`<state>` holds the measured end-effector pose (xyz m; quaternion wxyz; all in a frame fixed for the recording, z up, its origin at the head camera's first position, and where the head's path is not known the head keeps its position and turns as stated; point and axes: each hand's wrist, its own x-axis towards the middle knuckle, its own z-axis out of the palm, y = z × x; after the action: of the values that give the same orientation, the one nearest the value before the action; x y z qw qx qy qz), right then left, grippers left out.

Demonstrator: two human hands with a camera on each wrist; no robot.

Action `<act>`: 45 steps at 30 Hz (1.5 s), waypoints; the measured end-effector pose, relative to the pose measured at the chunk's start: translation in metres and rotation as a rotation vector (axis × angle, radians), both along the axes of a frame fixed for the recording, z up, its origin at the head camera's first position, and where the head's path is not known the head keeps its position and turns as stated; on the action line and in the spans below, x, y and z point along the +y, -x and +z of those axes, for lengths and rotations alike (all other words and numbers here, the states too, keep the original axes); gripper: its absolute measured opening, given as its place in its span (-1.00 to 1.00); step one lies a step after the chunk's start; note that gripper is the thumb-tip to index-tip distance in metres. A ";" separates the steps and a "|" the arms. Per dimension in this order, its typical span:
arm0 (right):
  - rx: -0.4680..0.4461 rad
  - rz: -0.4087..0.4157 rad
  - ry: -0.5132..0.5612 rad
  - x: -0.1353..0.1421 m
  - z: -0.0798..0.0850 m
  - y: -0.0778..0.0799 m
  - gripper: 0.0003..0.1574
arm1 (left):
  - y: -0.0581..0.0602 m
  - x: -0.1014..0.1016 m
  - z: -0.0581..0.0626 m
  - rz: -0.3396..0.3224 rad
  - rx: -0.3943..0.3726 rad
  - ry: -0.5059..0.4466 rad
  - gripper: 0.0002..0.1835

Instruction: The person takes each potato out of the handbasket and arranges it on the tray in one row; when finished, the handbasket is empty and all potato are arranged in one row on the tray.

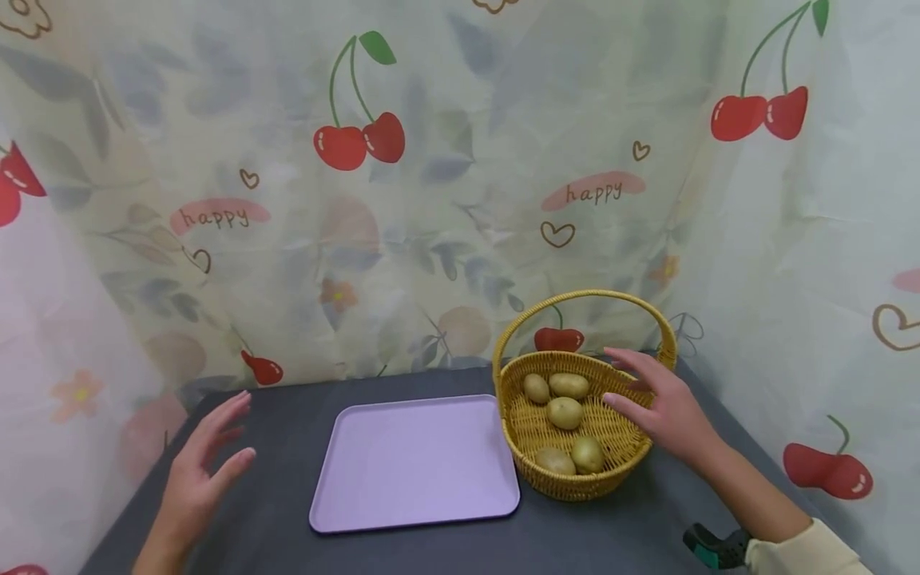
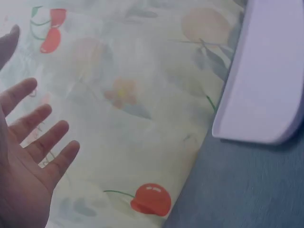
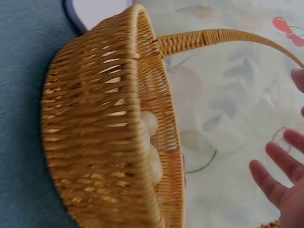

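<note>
The left hand (image 1: 196,473) is raised to the left of the lilac tray (image 1: 417,463), apart from it, its fingers extended and spread, thumb held away. The right hand (image 1: 674,409) is at the right side of the wicker basket (image 1: 575,485), fingers spread, thumb and fingers pointing inward; whether it touches the rim cannot be told. Five potatoes (image 1: 565,414) lie inside the basket, which stands upright on the dark table (image 1: 589,547) just beside the tray's right edge.
</note>
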<state>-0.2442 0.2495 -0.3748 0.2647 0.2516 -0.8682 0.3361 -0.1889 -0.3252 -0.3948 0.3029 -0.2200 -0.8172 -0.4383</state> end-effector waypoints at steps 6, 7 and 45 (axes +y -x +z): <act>-0.258 0.090 0.024 -0.011 0.006 0.029 -0.37 | 0.007 0.002 -0.014 -0.156 0.002 -0.090 -0.35; -0.296 0.095 0.014 -0.012 0.007 0.035 -0.36 | 0.008 0.002 -0.017 -0.184 -0.016 -0.097 -0.36; -1.046 0.244 -0.385 -0.046 -0.035 0.117 -0.46 | 0.032 0.006 -0.101 -0.146 -0.822 0.001 -0.16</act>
<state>-0.3610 0.2032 -0.4094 -0.2917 0.1936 -0.8939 0.2799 -0.2211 -0.3191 -0.4959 -0.0803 -0.0843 -0.8527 -0.5093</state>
